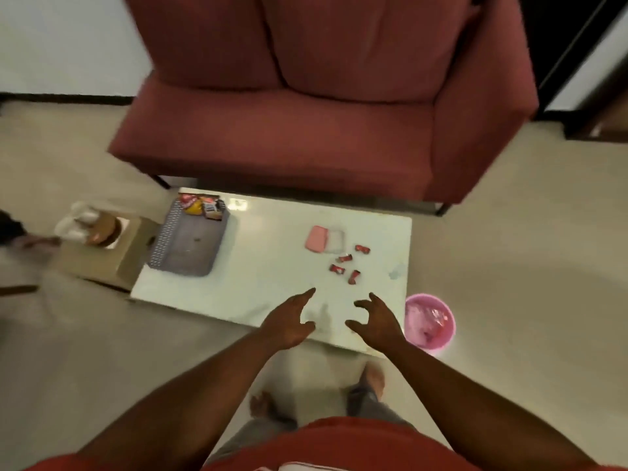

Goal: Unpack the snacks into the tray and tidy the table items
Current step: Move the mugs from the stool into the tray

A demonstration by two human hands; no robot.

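Note:
A grey mesh-sided tray (185,248) lies on the left part of the white low table (265,266), with snack packets (202,206) piled at its far end. Several small red wrapped snacks (346,265) are scattered on the right part of the table. Just beyond them sits a pink box beside its clear lid (324,239). My left hand (289,322) and my right hand (377,322) hover over the near table edge, both empty with fingers spread, short of the red snacks.
A dark red sofa (306,113) stands behind the table. A pink bin (430,322) with wrappers sits on the floor at the table's right near corner. A cardboard box (102,253) with items on it stands left of the table. My bare feet are below the table edge.

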